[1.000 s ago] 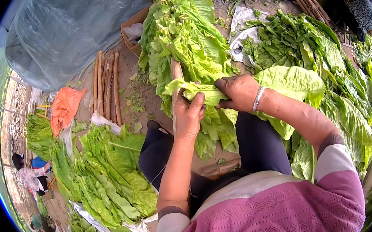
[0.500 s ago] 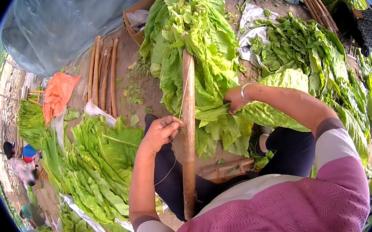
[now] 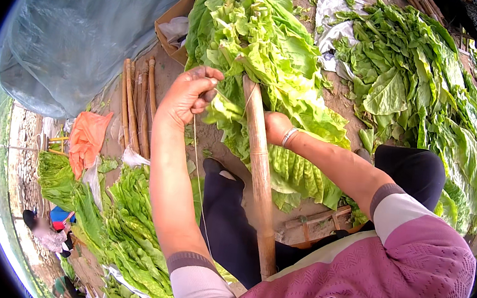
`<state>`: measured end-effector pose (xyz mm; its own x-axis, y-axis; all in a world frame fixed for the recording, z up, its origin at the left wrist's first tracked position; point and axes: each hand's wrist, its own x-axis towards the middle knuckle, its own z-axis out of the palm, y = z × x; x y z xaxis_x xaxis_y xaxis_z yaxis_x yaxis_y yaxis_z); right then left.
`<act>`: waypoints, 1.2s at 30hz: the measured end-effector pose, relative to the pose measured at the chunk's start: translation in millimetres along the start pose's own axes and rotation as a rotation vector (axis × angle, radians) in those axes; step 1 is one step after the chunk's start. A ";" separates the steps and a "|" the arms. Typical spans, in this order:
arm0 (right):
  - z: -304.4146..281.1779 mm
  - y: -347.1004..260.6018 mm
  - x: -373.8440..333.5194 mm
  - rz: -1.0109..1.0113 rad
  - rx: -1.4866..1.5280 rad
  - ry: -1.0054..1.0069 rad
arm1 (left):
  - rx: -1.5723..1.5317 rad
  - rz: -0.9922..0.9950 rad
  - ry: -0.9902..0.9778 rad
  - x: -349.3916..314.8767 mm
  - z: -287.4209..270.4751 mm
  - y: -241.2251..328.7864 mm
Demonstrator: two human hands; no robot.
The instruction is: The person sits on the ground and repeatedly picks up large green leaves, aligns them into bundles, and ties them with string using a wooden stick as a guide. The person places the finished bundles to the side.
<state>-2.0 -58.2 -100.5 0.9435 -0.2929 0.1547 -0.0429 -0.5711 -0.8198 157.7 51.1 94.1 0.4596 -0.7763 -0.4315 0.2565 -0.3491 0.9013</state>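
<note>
A bamboo pole point(image 3: 261, 169) slants up from my lap, its far part covered by a thick row of broad green leaves point(image 3: 256, 31) that look like tobacco. My left hand point(image 3: 195, 95) is raised left of the pole, fingers pinched on a thin string point(image 3: 197, 165). The string runs from the pole through the fingers and trails down along my forearm. Close against the pole's right side is my right hand point(image 3: 276, 128), with a bangle on the wrist. Its fingers go behind the pole among the leaves and are mostly hidden; they seem closed on a leaf point(image 3: 225, 111).
Piles of loose leaves lie at left point(image 3: 131, 225) and right point(image 3: 397, 78). Several bare bamboo poles point(image 3: 132, 106) rest near an orange cloth point(image 3: 88, 142). A cardboard box point(image 3: 173, 46) and grey plastic sheeting point(image 3: 88, 34) are at far left. Another person point(image 3: 47, 230) is at the left edge.
My left hand has moved up and away, drawing the string along the pole. My right hand has come in from the right to the pole, bringing the leaf to it.
</note>
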 end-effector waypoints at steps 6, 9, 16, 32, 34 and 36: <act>30.9 10.1 25.4 0.299 0.885 0.332 | 0.956 0.566 0.220 16.2 192.1 -46.3; 31.5 -6.2 16.8 0.394 0.924 0.241 | 0.920 0.732 0.475 22.6 209.4 -72.4; -95.1 14.0 -78.1 0.510 0.694 0.062 | 0.503 0.644 0.633 -8.5 253.2 -101.4; -309.1 180.3 -463.5 1.334 -0.659 0.077 | -0.299 0.005 0.245 -137.2 300.3 -159.7; -270.5 205.6 -482.6 1.259 -0.806 0.169 | -0.307 0.016 0.224 -138.4 299.8 -156.2; -265.9 221.1 -489.3 1.173 -0.838 0.261 | -0.315 0.004 0.226 -140.7 292.0 -153.4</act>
<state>-560.5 -245.0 -210.8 0.1531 -0.9693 -0.1926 -0.9879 -0.1552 -0.0042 -194.6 60.6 27.9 0.6278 -0.6303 -0.4568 0.4864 -0.1406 0.8624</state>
